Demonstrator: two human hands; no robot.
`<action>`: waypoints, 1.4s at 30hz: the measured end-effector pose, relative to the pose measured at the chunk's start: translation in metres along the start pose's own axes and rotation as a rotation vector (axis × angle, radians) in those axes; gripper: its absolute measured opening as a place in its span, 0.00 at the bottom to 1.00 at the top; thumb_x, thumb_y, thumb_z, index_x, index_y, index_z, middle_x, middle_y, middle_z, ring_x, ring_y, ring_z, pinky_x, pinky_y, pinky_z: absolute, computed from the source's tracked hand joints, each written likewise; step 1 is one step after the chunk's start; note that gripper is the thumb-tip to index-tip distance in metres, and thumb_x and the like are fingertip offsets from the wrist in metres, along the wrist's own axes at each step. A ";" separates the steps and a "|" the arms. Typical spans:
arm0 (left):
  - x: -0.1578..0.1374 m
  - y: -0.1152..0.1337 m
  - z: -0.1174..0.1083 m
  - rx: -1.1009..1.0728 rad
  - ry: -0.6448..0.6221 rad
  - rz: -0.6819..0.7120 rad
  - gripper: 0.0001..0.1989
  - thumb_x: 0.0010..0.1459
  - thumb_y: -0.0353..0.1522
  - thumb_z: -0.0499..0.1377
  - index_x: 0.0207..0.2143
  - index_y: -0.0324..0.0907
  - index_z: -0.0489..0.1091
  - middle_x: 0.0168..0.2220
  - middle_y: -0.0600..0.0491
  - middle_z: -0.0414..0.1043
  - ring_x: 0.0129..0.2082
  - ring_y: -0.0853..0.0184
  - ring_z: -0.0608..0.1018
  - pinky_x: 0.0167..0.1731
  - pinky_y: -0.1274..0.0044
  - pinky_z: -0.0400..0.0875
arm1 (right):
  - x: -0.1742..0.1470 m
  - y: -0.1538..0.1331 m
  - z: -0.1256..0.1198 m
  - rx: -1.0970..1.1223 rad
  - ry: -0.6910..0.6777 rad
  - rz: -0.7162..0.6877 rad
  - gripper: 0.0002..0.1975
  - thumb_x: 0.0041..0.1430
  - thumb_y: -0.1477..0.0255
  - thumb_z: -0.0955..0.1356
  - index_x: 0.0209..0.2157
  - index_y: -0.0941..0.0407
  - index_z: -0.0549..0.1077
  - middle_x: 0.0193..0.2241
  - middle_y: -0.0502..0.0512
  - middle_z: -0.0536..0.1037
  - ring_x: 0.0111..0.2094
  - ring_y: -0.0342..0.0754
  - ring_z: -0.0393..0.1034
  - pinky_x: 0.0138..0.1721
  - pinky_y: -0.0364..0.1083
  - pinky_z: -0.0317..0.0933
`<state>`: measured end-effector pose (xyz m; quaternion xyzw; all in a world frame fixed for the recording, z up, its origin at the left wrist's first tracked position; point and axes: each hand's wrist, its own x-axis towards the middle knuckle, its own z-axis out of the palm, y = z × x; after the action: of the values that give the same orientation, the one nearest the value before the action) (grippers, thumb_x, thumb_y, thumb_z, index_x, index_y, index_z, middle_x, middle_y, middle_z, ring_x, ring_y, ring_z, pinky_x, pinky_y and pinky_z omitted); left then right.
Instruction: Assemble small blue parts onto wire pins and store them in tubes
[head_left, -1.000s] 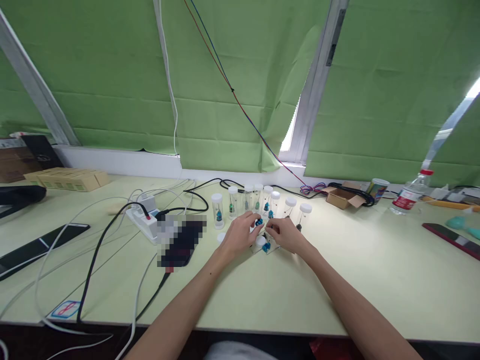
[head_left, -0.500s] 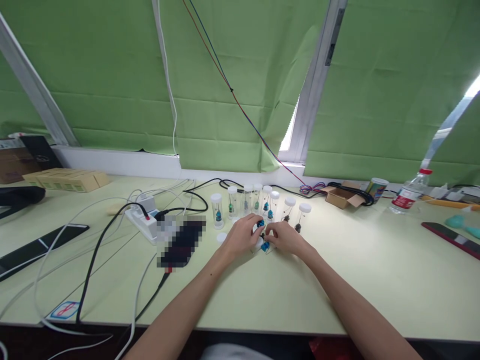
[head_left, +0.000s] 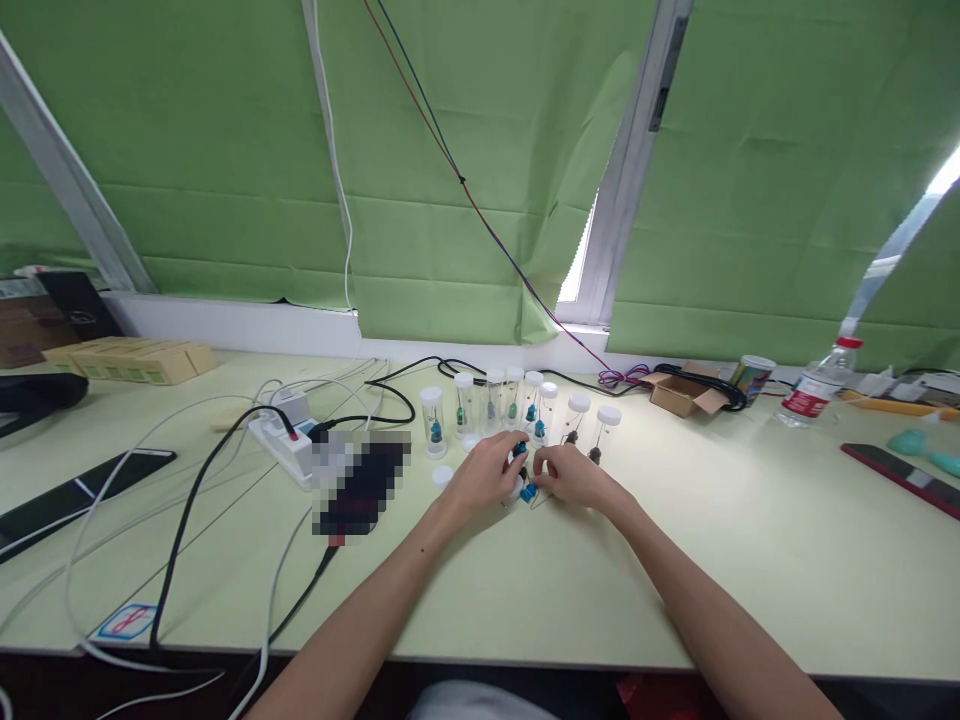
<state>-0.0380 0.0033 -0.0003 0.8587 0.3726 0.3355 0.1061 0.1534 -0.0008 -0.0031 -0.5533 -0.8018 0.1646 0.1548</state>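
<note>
My left hand [head_left: 486, 472] is closed, with a small blue and dark piece [head_left: 520, 449] at its fingertips. Facing it, my right hand [head_left: 574, 476] has its fingers pinched together; what lies between them is too small to make out. Just below the fingertips is another small blue piece [head_left: 529, 492] with a thin wire-like loop. A white cap, partly hidden, shows beside my left fingers. Behind both hands stand several clear tubes [head_left: 433, 410] with white lids, holding small blue, green or dark pieces. One white cap [head_left: 443, 476] lies left of my left hand.
Left of the hands are a dark, blurred-out device [head_left: 364, 485] with a cable and a white power strip [head_left: 285, 448] with tangled cords. Toward the back right stand an open small carton [head_left: 679, 393], a printed can [head_left: 752, 378] and a water bottle [head_left: 817, 385].
Both hands stay almost in place. The right fingertips have shifted very slightly, and the lower blue piece has turned or moved a little.
</note>
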 end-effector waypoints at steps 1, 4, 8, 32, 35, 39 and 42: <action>0.000 0.001 0.000 -0.001 -0.005 0.002 0.13 0.64 0.32 0.50 0.48 0.44 0.70 0.42 0.51 0.77 0.29 0.67 0.75 0.33 0.74 0.67 | 0.000 0.000 0.000 -0.004 -0.006 0.001 0.05 0.58 0.69 0.68 0.32 0.55 0.73 0.26 0.51 0.73 0.29 0.45 0.67 0.30 0.42 0.53; 0.000 0.002 -0.001 0.005 -0.017 -0.003 0.13 0.64 0.32 0.50 0.47 0.44 0.70 0.41 0.51 0.77 0.29 0.67 0.75 0.33 0.74 0.67 | 0.001 0.000 0.002 -0.019 -0.006 -0.005 0.05 0.59 0.69 0.67 0.31 0.55 0.72 0.27 0.52 0.73 0.29 0.45 0.66 0.29 0.42 0.53; 0.000 0.002 -0.002 0.016 -0.027 -0.009 0.13 0.64 0.32 0.50 0.47 0.44 0.70 0.39 0.51 0.77 0.30 0.67 0.75 0.33 0.74 0.67 | 0.001 0.000 0.003 -0.033 -0.004 -0.013 0.06 0.60 0.71 0.66 0.30 0.56 0.71 0.27 0.52 0.73 0.29 0.45 0.66 0.29 0.42 0.52; 0.000 0.002 -0.002 0.009 -0.006 0.016 0.12 0.61 0.31 0.52 0.45 0.44 0.72 0.37 0.51 0.78 0.27 0.67 0.75 0.30 0.75 0.68 | -0.003 -0.001 0.002 -0.007 0.015 -0.026 0.05 0.61 0.74 0.64 0.35 0.56 0.72 0.27 0.52 0.72 0.29 0.45 0.65 0.30 0.41 0.52; 0.002 0.000 -0.005 -0.015 0.039 0.019 0.12 0.61 0.32 0.53 0.45 0.43 0.72 0.36 0.51 0.77 0.24 0.69 0.73 0.30 0.76 0.68 | -0.003 -0.001 0.003 -0.019 0.014 -0.040 0.05 0.61 0.75 0.63 0.34 0.56 0.71 0.26 0.51 0.71 0.29 0.44 0.64 0.30 0.41 0.51; 0.006 0.001 -0.013 -0.128 0.150 -0.027 0.11 0.60 0.35 0.55 0.41 0.42 0.73 0.26 0.56 0.73 0.19 0.73 0.69 0.25 0.79 0.68 | -0.003 -0.002 0.003 -0.016 0.007 -0.042 0.06 0.61 0.76 0.63 0.33 0.57 0.71 0.27 0.52 0.71 0.28 0.44 0.63 0.30 0.41 0.51; 0.007 0.001 -0.016 -0.153 0.233 -0.045 0.10 0.60 0.36 0.55 0.40 0.42 0.73 0.23 0.57 0.70 0.19 0.74 0.69 0.24 0.80 0.67 | -0.003 -0.001 0.002 -0.015 0.008 -0.040 0.06 0.60 0.76 0.63 0.32 0.57 0.71 0.26 0.52 0.71 0.28 0.43 0.63 0.30 0.41 0.51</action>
<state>-0.0438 0.0063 0.0157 0.7948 0.3749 0.4577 0.1347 0.1523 -0.0038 -0.0046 -0.5391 -0.8131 0.1533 0.1572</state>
